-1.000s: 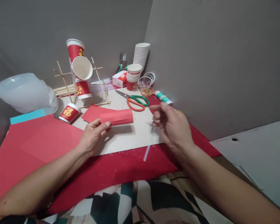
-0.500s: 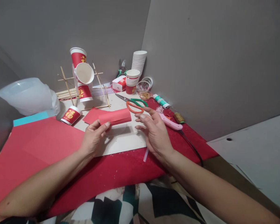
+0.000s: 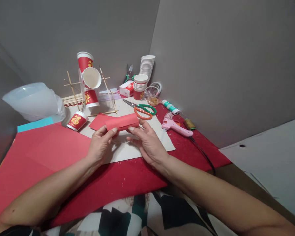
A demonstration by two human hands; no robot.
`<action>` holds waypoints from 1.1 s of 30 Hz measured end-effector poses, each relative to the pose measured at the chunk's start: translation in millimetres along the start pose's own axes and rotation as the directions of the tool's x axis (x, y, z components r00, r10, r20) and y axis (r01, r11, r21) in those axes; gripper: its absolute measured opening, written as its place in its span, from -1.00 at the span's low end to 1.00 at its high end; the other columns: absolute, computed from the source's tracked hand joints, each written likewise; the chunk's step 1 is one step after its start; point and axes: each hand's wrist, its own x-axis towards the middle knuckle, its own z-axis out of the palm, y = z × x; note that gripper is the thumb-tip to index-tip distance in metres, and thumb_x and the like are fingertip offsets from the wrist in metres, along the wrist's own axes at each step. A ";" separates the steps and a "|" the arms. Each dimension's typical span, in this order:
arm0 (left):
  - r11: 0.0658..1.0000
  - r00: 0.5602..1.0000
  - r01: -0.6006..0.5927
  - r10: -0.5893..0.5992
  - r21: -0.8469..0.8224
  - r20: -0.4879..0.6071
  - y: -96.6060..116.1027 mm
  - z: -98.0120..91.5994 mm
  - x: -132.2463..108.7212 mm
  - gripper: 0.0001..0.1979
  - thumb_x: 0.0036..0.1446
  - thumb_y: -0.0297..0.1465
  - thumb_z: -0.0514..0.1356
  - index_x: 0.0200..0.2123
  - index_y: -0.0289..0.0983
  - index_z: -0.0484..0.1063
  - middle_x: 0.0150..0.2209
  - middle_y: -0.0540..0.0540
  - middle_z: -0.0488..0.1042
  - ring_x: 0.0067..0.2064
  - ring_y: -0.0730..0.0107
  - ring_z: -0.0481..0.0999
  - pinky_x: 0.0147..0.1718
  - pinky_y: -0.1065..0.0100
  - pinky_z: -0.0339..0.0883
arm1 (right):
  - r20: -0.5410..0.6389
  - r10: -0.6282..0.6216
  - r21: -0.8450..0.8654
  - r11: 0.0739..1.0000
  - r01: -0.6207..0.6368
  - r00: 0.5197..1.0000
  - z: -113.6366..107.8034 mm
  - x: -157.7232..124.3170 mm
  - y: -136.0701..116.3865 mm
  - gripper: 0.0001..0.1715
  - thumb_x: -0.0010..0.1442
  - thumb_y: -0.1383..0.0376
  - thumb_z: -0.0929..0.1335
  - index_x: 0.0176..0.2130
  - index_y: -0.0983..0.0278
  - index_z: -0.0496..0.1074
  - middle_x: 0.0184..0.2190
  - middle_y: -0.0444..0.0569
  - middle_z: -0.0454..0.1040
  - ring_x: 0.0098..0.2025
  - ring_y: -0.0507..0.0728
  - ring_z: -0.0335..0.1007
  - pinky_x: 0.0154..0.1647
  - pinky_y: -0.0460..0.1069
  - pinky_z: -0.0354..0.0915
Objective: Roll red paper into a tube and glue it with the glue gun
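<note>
A folded piece of red paper (image 3: 123,121) is held level above the white board (image 3: 127,154). Its left end is pinched by my left hand (image 3: 99,142), thumb on the near edge. My right hand (image 3: 148,142) grips the right end, also with the thumb at the lower edge; its other fingers are partly hidden behind the paper. Another red paper piece (image 3: 97,122) lies on the board just behind my left hand. Scissors (image 3: 144,111) with orange and green handles rest beyond the folded paper.
Behind stands a frame of sticks (image 3: 75,93) with red paper cups (image 3: 92,78) on it. A single cup (image 3: 77,120) sits at its left. Large red sheets (image 3: 46,147) cover the left side. To the right lie a pink glue gun (image 3: 175,127) and thread spools (image 3: 170,107).
My right hand has moved left from near the scissors and taken hold of the folded paper's right end. The left hand keeps its grip. The view has shifted slightly.
</note>
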 end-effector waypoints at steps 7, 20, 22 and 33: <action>0.997 0.996 0.079 -0.078 -0.021 0.045 -0.8 -1.9 -1.1 -0.74 -0.11 -0.38 0.49 -0.30 -0.29 0.58 -0.37 -0.03 0.61 -0.38 0.48 0.53 -0.26 0.40 0.42 | 0.085 0.087 -0.008 0.996 -0.086 0.993 3.2 6.3 1.4 -0.58 -0.14 0.22 0.60 -0.24 0.24 0.57 -0.24 -0.10 0.61 -0.27 0.01 0.48 -0.29 -0.11 0.39; 0.991 0.989 0.135 -0.134 -0.011 0.065 -7.1 -6.1 1.0 -0.75 -0.13 -0.37 0.52 -0.35 -0.28 0.61 -0.40 -0.05 0.66 -0.39 0.38 0.61 -0.27 0.32 0.49 | 0.137 0.037 -0.010 0.999 -0.036 0.990 -0.4 9.4 13.0 -0.64 -0.14 0.27 0.59 -0.27 0.26 0.59 -0.33 -0.10 0.63 -0.32 0.05 0.49 -0.19 -0.01 0.39; 0.992 0.991 0.126 -0.125 -0.011 0.052 -6.9 -5.1 0.5 -0.74 -0.15 -0.37 0.53 -0.35 -0.28 0.61 -0.40 -0.05 0.66 -0.40 0.37 0.62 -0.29 0.32 0.49 | 0.145 0.038 -0.027 0.999 -0.035 0.989 -0.8 9.8 14.2 -0.65 -0.14 0.26 0.59 -0.28 0.26 0.59 -0.35 -0.11 0.62 -0.32 0.05 0.47 -0.18 -0.01 0.37; 0.997 0.989 -0.080 0.078 -0.010 -0.124 17.8 -5.2 15.5 -0.68 -0.26 -0.35 0.54 -0.39 -0.27 0.57 -0.31 -0.02 0.62 -0.23 0.38 0.57 -0.21 0.34 0.43 | -0.050 -0.146 -0.168 0.976 0.136 0.988 -17.4 14.3 -17.3 -0.48 -0.04 0.25 0.51 -0.06 0.13 0.42 -0.07 -0.12 0.54 -0.16 0.08 0.53 -0.31 -0.07 0.41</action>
